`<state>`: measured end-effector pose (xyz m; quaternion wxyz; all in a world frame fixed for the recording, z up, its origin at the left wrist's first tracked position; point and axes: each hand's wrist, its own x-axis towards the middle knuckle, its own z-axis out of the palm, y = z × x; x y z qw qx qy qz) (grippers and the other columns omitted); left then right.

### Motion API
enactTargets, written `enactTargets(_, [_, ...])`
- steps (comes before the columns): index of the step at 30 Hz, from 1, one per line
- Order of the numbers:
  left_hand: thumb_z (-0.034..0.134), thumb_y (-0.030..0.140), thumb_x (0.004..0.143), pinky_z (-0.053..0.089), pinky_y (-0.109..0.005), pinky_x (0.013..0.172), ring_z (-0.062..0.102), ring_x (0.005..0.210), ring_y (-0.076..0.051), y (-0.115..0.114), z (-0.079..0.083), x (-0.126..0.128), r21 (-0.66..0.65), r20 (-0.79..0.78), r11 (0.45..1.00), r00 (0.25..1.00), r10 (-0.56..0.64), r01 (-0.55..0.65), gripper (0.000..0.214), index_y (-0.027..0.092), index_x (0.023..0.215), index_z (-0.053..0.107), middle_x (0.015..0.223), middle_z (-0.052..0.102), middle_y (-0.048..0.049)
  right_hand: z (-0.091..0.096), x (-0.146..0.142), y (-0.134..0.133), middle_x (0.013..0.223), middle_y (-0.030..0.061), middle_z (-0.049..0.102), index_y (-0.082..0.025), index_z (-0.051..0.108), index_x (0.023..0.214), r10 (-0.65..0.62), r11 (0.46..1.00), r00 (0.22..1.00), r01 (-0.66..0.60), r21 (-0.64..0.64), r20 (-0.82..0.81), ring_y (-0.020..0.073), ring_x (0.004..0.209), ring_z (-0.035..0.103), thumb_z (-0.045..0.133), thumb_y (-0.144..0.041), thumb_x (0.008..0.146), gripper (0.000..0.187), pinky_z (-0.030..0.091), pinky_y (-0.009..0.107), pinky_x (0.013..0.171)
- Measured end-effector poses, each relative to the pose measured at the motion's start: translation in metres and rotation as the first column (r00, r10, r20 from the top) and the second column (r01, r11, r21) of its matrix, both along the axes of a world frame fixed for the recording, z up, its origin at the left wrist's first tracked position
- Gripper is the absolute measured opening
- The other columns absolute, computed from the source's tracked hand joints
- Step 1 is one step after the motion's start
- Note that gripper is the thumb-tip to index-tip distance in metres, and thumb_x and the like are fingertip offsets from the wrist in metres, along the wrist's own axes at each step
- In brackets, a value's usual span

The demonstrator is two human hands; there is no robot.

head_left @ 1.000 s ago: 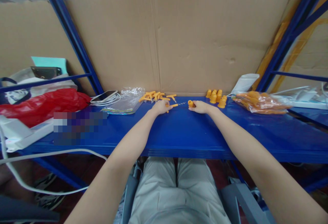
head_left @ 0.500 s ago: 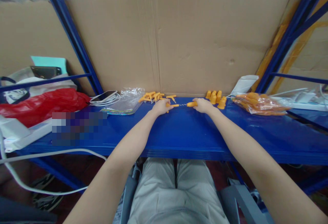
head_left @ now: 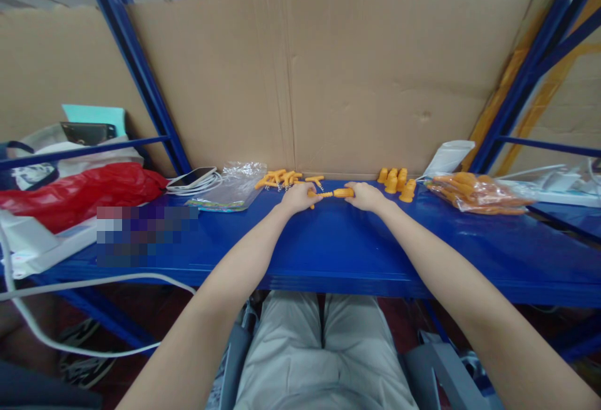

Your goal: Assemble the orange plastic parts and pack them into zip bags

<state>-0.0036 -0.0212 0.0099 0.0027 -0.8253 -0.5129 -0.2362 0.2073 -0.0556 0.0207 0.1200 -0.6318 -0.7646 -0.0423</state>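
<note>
My left hand [head_left: 297, 197] is closed round the handle of a small orange corkscrew [head_left: 322, 194] at the back middle of the blue shelf [head_left: 328, 241]. My right hand [head_left: 365, 196] is closed on an orange sleeve cap [head_left: 344, 193], held sideways and slid over the corkscrew's metal spiral, which is almost hidden. The two hands sit close together, resting on the shelf. A loose heap of orange corkscrews [head_left: 284, 177] lies just behind my left hand. Several upright orange caps [head_left: 397, 181] stand behind my right hand.
A clear plastic bag [head_left: 231, 189], a phone with white cable [head_left: 192, 178] and a red bag [head_left: 79, 194] lie to the left. A bag of orange parts [head_left: 476, 192] and a white pouch [head_left: 446, 156] lie right. Cardboard [head_left: 300, 78] backs the shelf; blue posts flank it.
My right hand turned the cap sideways and moved it left over the metal spiral; the gap between cap and handle has closed. My left hand has stayed put.
</note>
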Motion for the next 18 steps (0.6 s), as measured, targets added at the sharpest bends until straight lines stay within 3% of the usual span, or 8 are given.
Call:
enactTargets(4, [0.069, 0.038, 0.081, 0.05, -0.027, 0.072, 0.068, 0.082, -0.021, -0.005, 0.002, 0.003, 0.023, -0.004, 1.0, 1.0, 0.011, -0.011, 0.024, 0.019, 0.095, 0.07, 0.084, 0.073, -0.0053, 0.0, -0.008, -0.005, 0.126, 0.018, 0.066, -0.014, 0.053, 0.138, 0.02, 0.999, 1.0, -0.02, 0.039, 0.003, 0.0334, 0.116, 0.063, 0.055, -0.024, 0.091, 0.049, 0.05, 0.043, 0.096])
enactTargets(9, [0.072, 0.037, 0.078, 0.05, -0.027, 0.074, 0.068, 0.085, -0.021, -0.004, 0.002, 0.001, 0.041, 0.046, 0.999, 0.999, 0.015, -0.017, 0.024, 0.02, 0.094, 0.072, 0.087, 0.074, -0.0054, -0.003, -0.003, -0.001, 0.129, 0.019, 0.065, -0.009, 0.048, 0.143, 0.07, 0.996, 0.997, -0.068, 0.056, -0.044, 0.0312, 0.119, 0.062, 0.058, -0.022, 0.089, 0.056, 0.049, 0.039, 0.099])
enactTargets(18, [0.072, 0.038, 0.077, 0.046, -0.025, 0.063, 0.064, 0.069, -0.017, 0.006, -0.004, 0.0, 0.004, 0.145, 1.0, 0.989, -0.012, 0.012, 0.023, 0.018, 0.087, 0.071, 0.074, 0.069, -0.003, -0.01, 0.003, 0.009, 0.121, 0.0192, 0.068, -0.011, 0.047, 0.143, 0.113, 0.987, 0.992, -0.105, 0.125, -0.058, 0.0314, 0.11, 0.066, 0.057, -0.023, 0.088, 0.056, 0.051, 0.04, 0.092])
